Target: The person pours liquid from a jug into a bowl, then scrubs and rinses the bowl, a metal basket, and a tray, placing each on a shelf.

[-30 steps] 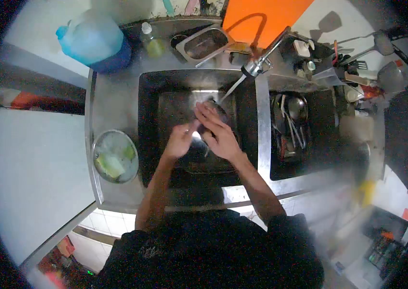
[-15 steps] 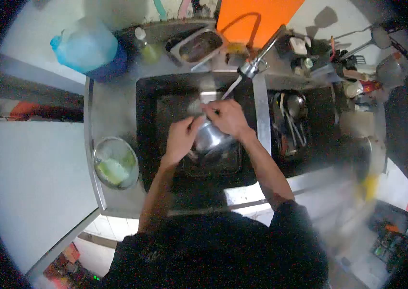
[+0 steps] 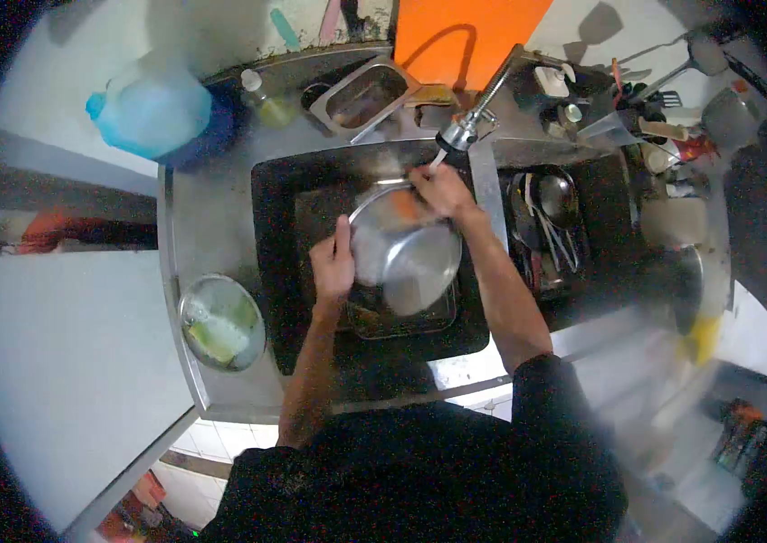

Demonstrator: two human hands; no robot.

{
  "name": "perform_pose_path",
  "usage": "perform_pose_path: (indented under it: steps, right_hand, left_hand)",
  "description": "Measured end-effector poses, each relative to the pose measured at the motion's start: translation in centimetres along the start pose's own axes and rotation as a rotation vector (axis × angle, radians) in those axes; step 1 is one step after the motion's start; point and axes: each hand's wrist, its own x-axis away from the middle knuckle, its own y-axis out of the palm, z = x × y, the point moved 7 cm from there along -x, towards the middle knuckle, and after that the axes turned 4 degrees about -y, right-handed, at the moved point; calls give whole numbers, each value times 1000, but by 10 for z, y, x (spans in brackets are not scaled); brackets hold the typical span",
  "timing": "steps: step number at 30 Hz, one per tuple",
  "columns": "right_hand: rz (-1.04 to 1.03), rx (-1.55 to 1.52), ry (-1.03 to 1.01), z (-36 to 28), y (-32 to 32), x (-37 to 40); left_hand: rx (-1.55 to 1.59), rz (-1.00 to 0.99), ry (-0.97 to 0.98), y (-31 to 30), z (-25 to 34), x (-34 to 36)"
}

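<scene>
A shiny round metal bowl (image 3: 406, 253) is held over the left sink basin (image 3: 297, 335), its inside tilted into view. My left hand (image 3: 333, 264) grips its left rim, thumb pointing up along the edge. At the upper right rim, my right hand (image 3: 443, 192) has its fingers closed round the edge, just under the faucet (image 3: 457, 134). Some of the right fingers are blurred. Beneath the bowl, a rectangular tray or rack (image 3: 401, 333) lies in the basin.
Left on the counter, a glass bowl (image 3: 222, 322) holds a green sponge and suds. The right basin contains utensils and a ladle (image 3: 557, 197). Behind stand a metal container (image 3: 367, 98), a soap bottle (image 3: 266, 98) and a large blue-capped jug (image 3: 152, 109).
The metal bowl has turned so that its round inside faces the camera. My hands have moved apart, the left now lower and the right up near the faucet. The view has shifted slightly.
</scene>
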Motion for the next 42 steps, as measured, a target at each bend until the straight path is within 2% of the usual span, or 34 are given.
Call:
perform_pose_path:
  steps: [2,3,4,6,7,8,10,11,12,13,14,16,17,18,20,21,22,24,25,26,27,28,29,30,31,32,34,35,36,38,39,40,41,42]
  right_hand:
    - [50,367,-105,-31,15,13]
    - [-2,339,-319,-36,44,16]
    - [-14,333,-311,-27,46,16]
    - [59,64,-267,-9,22,4]
    - [15,-43,43,8,1,3]
    - [12,-16,125,17,-11,5]
    - [22,88,123,14,-3,6]
    - [15,183,-68,-2,16,4]
    - [-3,270,-257,-17,39,8]
    - [-126,234,-287,-33,50,14]
    - [-134,232,-292,-30,49,13]
    - [137,18,-102,-2,4,-4]
    - [-45,71,193,50,7,-23]
    - [-46,70,201,48,12,-15]
    - [-6,268,17,7,21,-10]
    - [-62,280,-209,-27,39,6]
    - [-76,268,-197,-20,48,12]
    - [-6,79,-199,-14,40,-2]
    - [1,73,27,-8,16,-3]
    - [5,67,34,-4,22,1]
    - [18,36,7,-2,31,7]
    - [38,16,-39,-8,34,6]
    - [144,-1,-243,-41,41,32]
    - [146,138,-445,-52,63,49]
    - [247,305,-607,-65,82,73]
    - [248,306,-609,-60,85,90]
    - [282,405,-746,-55,78,120]
    - [186,329,-549,-36,75,120]
    - [181,325,-544,-32,80,122]
    - [646,-53,-104,9,55,125]
    - [630,-12,-97,12,65,131]
    - [529,156,-197,-1,69,142]
    - [552,158,-243,1,65,146]
    - [562,157,-284,5,63,153]
  left_hand:
    - [-315,-61,99,12,19,-8]
    - [-315,-63,88,15,14,-9]
    - [-321,-60,63,15,4,-8]
    - [-333,-41,37,12,-4,-13]
    - [-166,-43,-127,-4,-8,-7]
    - [-169,-51,-125,-1,-11,-4]
    - [50,-66,354,11,19,-1]
    - [-157,-207,323,22,27,-1]
    - [-159,-207,308,24,21,5]
    - [-165,-175,318,26,16,14]
    - [-165,-136,343,29,14,17]
    - [-164,-102,398,26,20,8]
    - [-72,-117,285,15,9,6]
    - [20,-126,169,8,-2,6]
    - [-40,-123,156,21,4,-12]
    - [-180,-157,299,32,14,-14]
    - [-324,-198,434,40,18,-4]
    - [-250,-130,425,38,22,2]
    - [-118,-118,324,32,20,2]
    - [10,-109,213,26,14,3]
    - [303,-203,-133,30,-5,-2]
    - [308,-204,-118,37,2,-11]
    - [517,-83,-170,42,-2,-17]
    - [716,43,-243,44,-18,-15]
    - [862,-204,-217,59,-65,-32]
    - [863,-204,-215,52,-66,-31]
    - [874,-170,-401,39,-66,-25]
    - [795,-11,-531,33,-57,-10]
    - [792,-8,-538,37,-65,-5]
    - [940,191,-540,42,-96,-1]
    - [943,180,-536,46,-107,-1]
    - [1100,130,-517,50,-115,-6]
    - [1255,85,-507,52,-114,-5]
    - [1253,88,-512,51,-119,1]
